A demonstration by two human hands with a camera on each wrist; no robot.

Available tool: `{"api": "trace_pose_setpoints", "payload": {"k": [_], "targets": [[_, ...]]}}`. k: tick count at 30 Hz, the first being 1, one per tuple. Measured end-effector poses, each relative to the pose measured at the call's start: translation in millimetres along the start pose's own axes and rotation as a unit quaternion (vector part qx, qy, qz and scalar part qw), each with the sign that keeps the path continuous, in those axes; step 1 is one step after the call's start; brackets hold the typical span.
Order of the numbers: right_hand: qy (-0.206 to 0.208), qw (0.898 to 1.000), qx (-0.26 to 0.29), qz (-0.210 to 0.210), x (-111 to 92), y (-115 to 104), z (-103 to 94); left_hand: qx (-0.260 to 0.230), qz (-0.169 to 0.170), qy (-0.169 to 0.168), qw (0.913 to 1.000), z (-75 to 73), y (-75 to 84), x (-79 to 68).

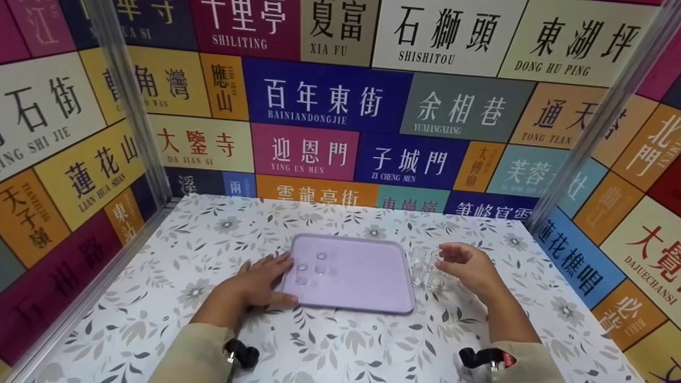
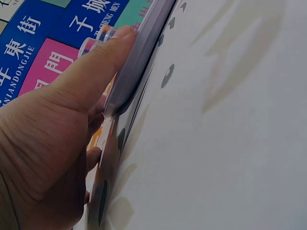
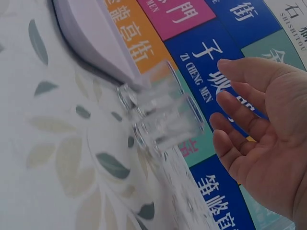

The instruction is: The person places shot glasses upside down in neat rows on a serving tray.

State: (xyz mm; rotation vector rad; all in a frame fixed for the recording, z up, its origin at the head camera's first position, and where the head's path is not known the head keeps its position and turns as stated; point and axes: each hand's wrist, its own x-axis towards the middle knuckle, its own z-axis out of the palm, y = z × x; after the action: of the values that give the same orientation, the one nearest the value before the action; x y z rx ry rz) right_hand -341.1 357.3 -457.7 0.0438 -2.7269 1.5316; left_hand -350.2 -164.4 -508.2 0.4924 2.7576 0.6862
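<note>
The left hand has its fingers spread, the thumb well apart, touching the lilac tray along its left edge. Two clear glasses stand on it, just right of those fingers. The right hand curves loosely, thumb and fingertips apart. A cluster of glasses on the floral table stands between its fingers and the tray, too overlapped to count. Beyond both hands' fingers rises a wall of coloured sign panels.
</note>
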Motion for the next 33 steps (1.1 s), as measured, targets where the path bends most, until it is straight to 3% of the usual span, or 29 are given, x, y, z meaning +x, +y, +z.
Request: {"api": "trace_pose_setpoints", "payload": {"k": [11,20,33], "targets": [[-0.044,0.999,-0.025,0.001,-2.7,18.8,-1.6,0.003,0.003,-0.001,1.0000,-1.2,2.9,-1.8],[-0.065,0.994,-0.071,0.042,0.6,31.8,10.1,-0.001,-0.003,-0.005,1.0000,-1.8,4.3,-1.3],[-0.049,0.990,-0.131,0.028,2.9,43.2,19.6,0.011,0.012,0.002,0.9999,-1.0,1.8,0.4]]}}
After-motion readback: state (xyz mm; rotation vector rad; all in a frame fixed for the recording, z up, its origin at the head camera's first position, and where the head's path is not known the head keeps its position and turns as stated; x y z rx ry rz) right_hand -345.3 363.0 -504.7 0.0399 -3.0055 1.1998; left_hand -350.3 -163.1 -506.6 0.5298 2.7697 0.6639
